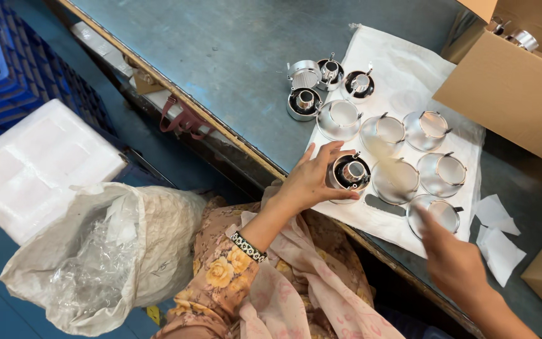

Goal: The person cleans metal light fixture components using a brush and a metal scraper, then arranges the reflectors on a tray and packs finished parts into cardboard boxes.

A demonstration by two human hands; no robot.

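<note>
Gripping a round metal lamp housing [349, 173] with my left hand [312, 182], I have my fingers curled round its left wall and my thumb over its top edge, so the open mouth with its black ring and shiny core faces up at the camera. It sits at the near-left edge of a white cloth [403, 69], just right of my palm, its axis running straight up from the bench.

My right hand [453, 260] is at the lower right of the frame, blurred; I cannot tell whether it is open or closed, and I see nothing held in it. Its fingertips point up-left toward a silver reflector cup [437, 213], the nearest piece to it. My left hand is the only one on the housing.

More reflector cups lie in loose rows across the cloth to the right, and assembled housings [312, 88] cluster at its upper left corner. The cloth lies on a grey metal bench [221, 56]. Cardboard boxes [515, 88] stand at the upper right, small white paper scraps [497, 235] at the right. At lower left, off the bench, are a woven sack [127, 251], a white foam block [32, 163] and a blue crate [7, 63].
</note>
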